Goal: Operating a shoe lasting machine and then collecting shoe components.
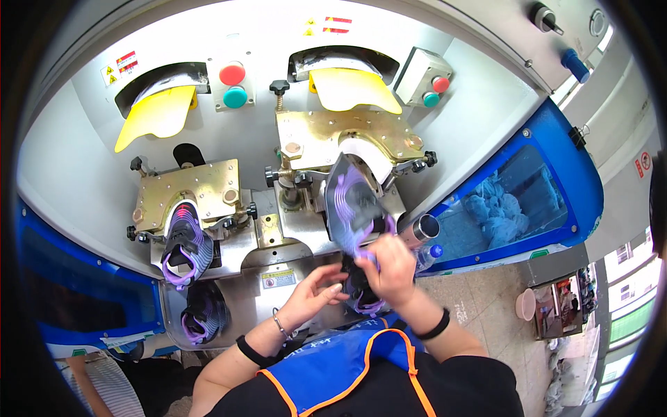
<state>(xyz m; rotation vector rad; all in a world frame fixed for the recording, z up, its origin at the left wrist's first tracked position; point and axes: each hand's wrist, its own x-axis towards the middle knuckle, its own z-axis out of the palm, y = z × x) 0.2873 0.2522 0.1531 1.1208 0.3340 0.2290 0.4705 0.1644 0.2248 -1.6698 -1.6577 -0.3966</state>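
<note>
Shoe (358, 201) before right plate (313, 132), pinched by right hand (391, 270); left hand (314, 299) loosely spread, nearby. One-handed hold might let shoe twist, knocking tumbler (415, 235).

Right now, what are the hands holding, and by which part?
The bare right hand holds a pointed grey-and-purple shoe upper by its purple-edged heel end. The bare left hand is open, with nothing visibly gripped.

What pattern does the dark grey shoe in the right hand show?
The dark grey shoe has curved purple stripes, best seen in the head view.
</note>
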